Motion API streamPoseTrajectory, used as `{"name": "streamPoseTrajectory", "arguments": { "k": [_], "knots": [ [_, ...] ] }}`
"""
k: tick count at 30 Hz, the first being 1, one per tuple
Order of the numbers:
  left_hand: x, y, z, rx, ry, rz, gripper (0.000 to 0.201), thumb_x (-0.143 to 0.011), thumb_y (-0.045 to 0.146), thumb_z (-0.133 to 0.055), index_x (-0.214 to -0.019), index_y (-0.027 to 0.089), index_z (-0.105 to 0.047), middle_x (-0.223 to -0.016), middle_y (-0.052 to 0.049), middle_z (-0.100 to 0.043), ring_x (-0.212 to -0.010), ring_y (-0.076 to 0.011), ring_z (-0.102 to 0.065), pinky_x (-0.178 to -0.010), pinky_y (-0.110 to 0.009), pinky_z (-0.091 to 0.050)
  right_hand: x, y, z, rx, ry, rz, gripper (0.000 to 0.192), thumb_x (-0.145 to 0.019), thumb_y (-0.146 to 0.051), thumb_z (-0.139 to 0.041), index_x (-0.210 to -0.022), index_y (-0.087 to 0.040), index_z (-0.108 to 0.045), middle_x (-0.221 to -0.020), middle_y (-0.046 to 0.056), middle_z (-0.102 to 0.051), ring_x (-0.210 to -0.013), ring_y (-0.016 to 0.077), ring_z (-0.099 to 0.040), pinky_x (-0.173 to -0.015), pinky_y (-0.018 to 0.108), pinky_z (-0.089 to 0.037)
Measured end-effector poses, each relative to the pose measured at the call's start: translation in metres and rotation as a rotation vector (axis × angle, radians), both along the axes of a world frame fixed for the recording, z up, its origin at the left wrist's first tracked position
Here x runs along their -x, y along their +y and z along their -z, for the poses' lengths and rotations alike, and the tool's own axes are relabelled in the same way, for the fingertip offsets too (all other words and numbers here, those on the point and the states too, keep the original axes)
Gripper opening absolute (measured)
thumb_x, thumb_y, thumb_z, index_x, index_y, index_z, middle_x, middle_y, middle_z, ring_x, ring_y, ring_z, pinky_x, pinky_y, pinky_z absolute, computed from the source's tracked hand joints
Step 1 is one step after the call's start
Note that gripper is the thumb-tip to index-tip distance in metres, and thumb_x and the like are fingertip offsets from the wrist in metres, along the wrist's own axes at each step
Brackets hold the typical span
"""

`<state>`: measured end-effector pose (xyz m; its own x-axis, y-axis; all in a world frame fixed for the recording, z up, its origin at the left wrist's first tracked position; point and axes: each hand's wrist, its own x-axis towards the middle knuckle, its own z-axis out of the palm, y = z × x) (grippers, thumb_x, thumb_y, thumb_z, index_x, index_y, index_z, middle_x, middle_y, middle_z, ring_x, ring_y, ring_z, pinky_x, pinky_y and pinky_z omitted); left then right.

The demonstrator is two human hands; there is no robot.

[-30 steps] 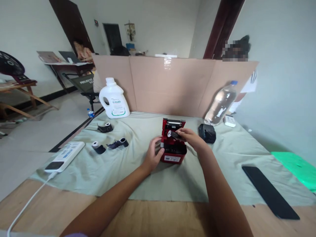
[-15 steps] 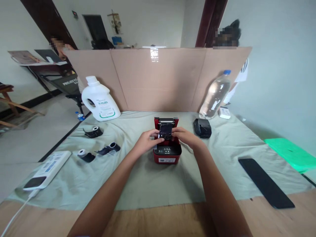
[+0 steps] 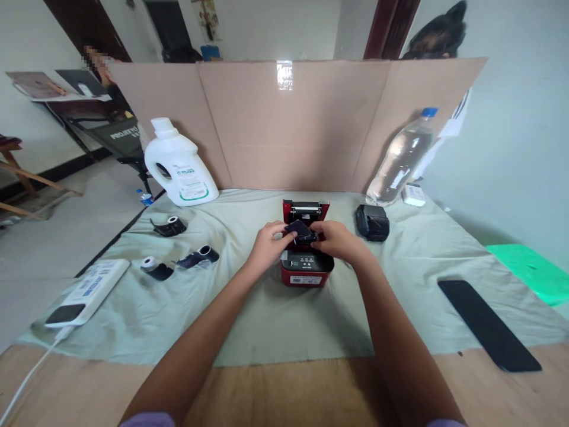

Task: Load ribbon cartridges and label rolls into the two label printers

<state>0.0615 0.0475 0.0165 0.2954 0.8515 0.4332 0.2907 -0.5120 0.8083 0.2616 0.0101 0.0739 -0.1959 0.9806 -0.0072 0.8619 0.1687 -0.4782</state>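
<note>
A small red printer with its lid open stands on the pale green cloth. Over its open top I hold a dark paper roll between both hands. My left hand grips the roll's left end. My right hand grips its right end. The roll sits low in the printer's opening, partly hidden by my fingers.
Three more dark rolls lie at the left. A white jug, a water bottle, a black printer, a black phone, a white power bank and a cardboard screen surround the spot. A person sits at a desk far left.
One second ago only my right hand held the roll while the left steadied the printer. Now both hands grip the roll, lower in the opening.
</note>
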Motion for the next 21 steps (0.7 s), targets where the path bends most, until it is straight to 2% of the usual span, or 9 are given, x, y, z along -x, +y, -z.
{"name": "streamPoseTrajectory", "arguments": {
  "k": [3,6,13,17,21],
  "knots": [
    [-0.002,0.002,0.003,0.049,-0.004,-0.016,0.016,-0.085,0.032,-0.065,-0.083,0.020,-0.075,-0.086,-0.003,-0.074,-0.085,-0.0203,-0.066,-0.082,-0.031,-0.048,0.007,0.001,0.005,-0.038,-0.108,0.033,0.024,-0.076,-0.016,-0.065,-0.098,-0.024,-0.070,-0.089,0.004,-0.072,-0.094,0.0256,-0.060,-0.083,0.034,-0.036],
    [-0.003,0.004,0.004,0.062,-0.007,-0.043,0.016,-0.085,0.032,-0.066,-0.086,0.021,-0.077,-0.090,-0.003,-0.077,-0.088,-0.0211,-0.068,-0.084,-0.031,-0.049,0.009,0.001,0.008,-0.053,-0.165,0.051,0.027,-0.076,-0.019,-0.065,-0.102,-0.025,-0.069,-0.094,0.005,-0.074,-0.102,0.0292,-0.059,-0.088,0.038,-0.034],
    [-0.004,0.002,0.004,0.028,0.006,-0.129,0.017,-0.082,0.031,-0.070,-0.092,0.021,-0.080,-0.090,-0.004,-0.077,-0.086,-0.0210,-0.069,-0.082,-0.032,-0.051,0.008,0.002,0.010,-0.034,-0.191,0.034,0.031,-0.079,-0.021,-0.064,-0.109,-0.025,-0.068,-0.102,0.006,-0.074,-0.106,0.0313,-0.056,-0.091,0.041,-0.036],
    [-0.004,0.001,0.004,0.003,0.062,-0.115,0.013,-0.083,0.030,-0.070,-0.090,0.025,-0.080,-0.087,-0.002,-0.076,-0.086,-0.0205,-0.069,-0.084,-0.032,-0.051,0.016,0.004,0.016,-0.037,-0.241,0.068,0.040,-0.078,-0.016,-0.060,-0.117,-0.024,-0.068,-0.106,0.010,-0.074,-0.111,0.0362,-0.053,-0.091,0.045,-0.038],
    [-0.005,0.000,0.001,-0.016,0.105,-0.101,0.013,-0.084,0.026,-0.070,-0.091,0.028,-0.081,-0.091,-0.001,-0.078,-0.090,-0.0211,-0.069,-0.087,-0.034,-0.051,0.008,0.003,0.011,0.048,-0.179,0.075,0.036,-0.080,-0.021,-0.064,-0.115,-0.025,-0.071,-0.104,0.010,-0.074,-0.114,0.0369,-0.052,-0.094,0.046,-0.041]
  ]
}}
